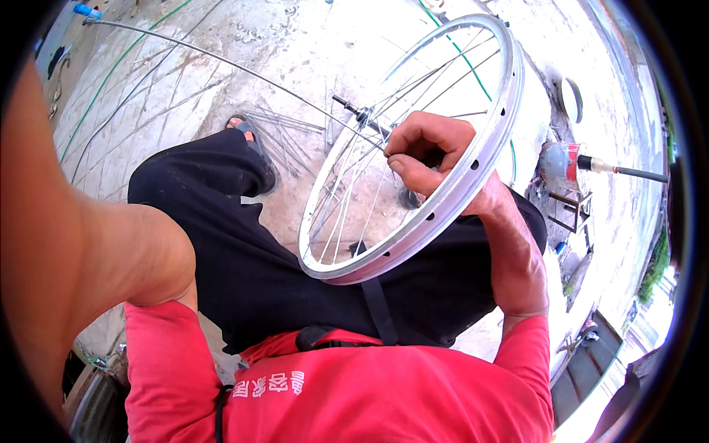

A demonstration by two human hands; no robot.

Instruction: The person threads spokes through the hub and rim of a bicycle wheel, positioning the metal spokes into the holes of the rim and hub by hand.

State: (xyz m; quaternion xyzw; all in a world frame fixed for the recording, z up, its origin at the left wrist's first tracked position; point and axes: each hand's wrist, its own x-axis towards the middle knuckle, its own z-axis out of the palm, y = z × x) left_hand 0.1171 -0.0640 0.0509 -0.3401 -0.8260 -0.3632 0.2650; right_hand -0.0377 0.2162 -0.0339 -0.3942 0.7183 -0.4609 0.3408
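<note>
The right hand (434, 153) pinches a spoke (251, 72) by the hub (362, 116) of the wheel (410, 240), tilted above the lap (432, 299); the left hand is out of view, its grip unknowable. Guiding the spoke gently, without bending it, while steadying the rim (512, 111) should serve best.

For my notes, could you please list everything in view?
Wheel: one, silvery, over lap
Hub: one, dark, wheel centre
Long rod: one, grey, upper left to wheel
Loose rods: many, grey, ground
Green line: two stretches, ground
Cord: one, dark, left
Small object: one, blue, upper left
Disc: one, pale, right
Bucket: one, grey-red, right
Tool: one, dark, right
Trousers: one pair, black, legs
Shirt: one, red, torso
Sandal: one, dark, left foot
Left arm: one, bare, left; hand unseen
Right hand: one, bare, on long rod
</note>
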